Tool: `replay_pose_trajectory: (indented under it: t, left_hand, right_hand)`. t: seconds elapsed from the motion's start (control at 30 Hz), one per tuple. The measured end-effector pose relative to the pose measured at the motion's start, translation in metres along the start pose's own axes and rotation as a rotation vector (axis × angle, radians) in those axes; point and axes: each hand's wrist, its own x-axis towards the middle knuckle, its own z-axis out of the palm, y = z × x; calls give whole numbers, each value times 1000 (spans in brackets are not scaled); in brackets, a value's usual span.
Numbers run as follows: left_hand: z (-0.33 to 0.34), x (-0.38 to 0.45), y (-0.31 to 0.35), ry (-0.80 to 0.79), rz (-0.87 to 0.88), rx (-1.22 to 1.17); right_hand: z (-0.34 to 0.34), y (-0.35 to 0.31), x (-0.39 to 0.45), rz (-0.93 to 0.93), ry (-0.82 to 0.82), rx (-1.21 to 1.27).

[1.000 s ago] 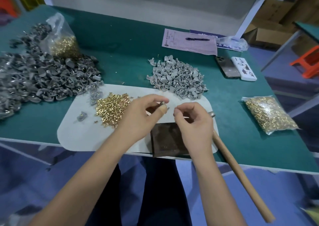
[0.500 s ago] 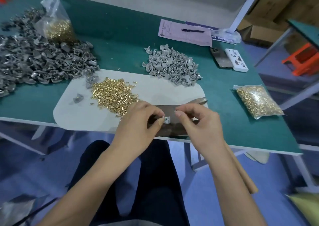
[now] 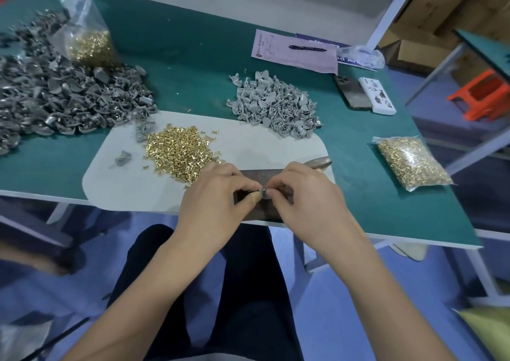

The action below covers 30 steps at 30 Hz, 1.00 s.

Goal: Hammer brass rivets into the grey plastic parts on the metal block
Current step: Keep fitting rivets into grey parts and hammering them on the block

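While both hands meet over the metal block (image 3: 256, 209):
Grey part (image 3: 262, 190): tiny, pinched between them above the block; its axis cannot be told.
Left hand (image 3: 218, 195): fingers curled, pinching the part.
Right hand (image 3: 306, 197): fingers curled, pinching it too.
Brass rivets (image 3: 176, 151): loose heap left of the hands.
Hammer head (image 3: 320, 162): just behind the right hand.
Surface (image 3: 193, 57): green, carrying grey part piles.

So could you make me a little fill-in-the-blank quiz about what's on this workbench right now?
1. Both hands, left and right, pinch a small part over the dark metal ____.
2. The loose rivets lie on a pale ____.
3. A black ____ lies on the pink paper.
4. The hammer head shows just beyond the ____ hand.

Missing words: block; mat; pen; right
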Motion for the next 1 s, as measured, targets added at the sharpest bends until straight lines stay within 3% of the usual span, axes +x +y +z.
replay_pose_trajectory:
  t: [0.23, 0.47, 0.7, 0.9, 1.0]
  left_hand:
    - [3, 1, -4, 11, -5, 12]
    - [3, 1, -6, 11, 0, 31]
    - [0, 1, -6, 14, 16, 37]
    - [2, 1, -8, 22, 23, 40]
    - [1, -1, -5, 32, 29, 81]
  right_hand:
    - [-6, -9, 12, -14, -112, -67]
    - [-5, -3, 15, -12, -109, 41]
    - [-1, 6, 9, 123, -62, 311]
    - [4, 3, 11, 54, -47, 179]
    - [5, 8, 8, 26, -33, 262]
